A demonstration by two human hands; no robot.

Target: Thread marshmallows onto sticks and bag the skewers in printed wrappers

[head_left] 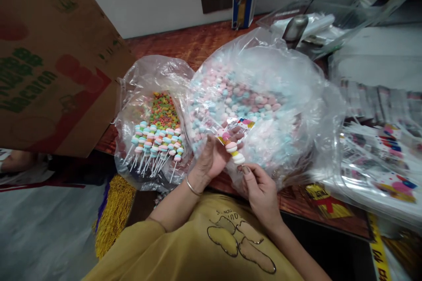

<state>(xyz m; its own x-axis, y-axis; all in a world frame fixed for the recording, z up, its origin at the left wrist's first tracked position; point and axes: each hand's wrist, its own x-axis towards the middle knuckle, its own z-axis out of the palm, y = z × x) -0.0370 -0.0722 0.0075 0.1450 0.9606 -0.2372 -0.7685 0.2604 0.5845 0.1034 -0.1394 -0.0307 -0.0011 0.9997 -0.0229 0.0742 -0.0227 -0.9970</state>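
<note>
Above the table's front edge, my left hand [216,160] holds a small clear printed wrapper [244,124], its fingers behind the plastic. A marshmallow skewer [235,151] with pink, white and yellow pieces lies partly in or against this wrapper; which one I cannot tell. My right hand [261,189] pinches the skewer's lower end between thumb and fingers, hiding most of the stick. Just beyond both hands is a large clear bag [263,66] of pink, white and blue marshmallow pieces. Finished-looking marshmallow skewers [158,142] lie left of my left hand, white sticks pointing toward me.
A smaller plastic bag [154,68] holds colourful ring-shaped candies [164,109] under the skewers. Left stands a tall cardboard box [56,61]. Printed wrappers [389,158] are stacked at right. A blue device [244,5] is by the wall. Another person's arm [18,161] shows far left.
</note>
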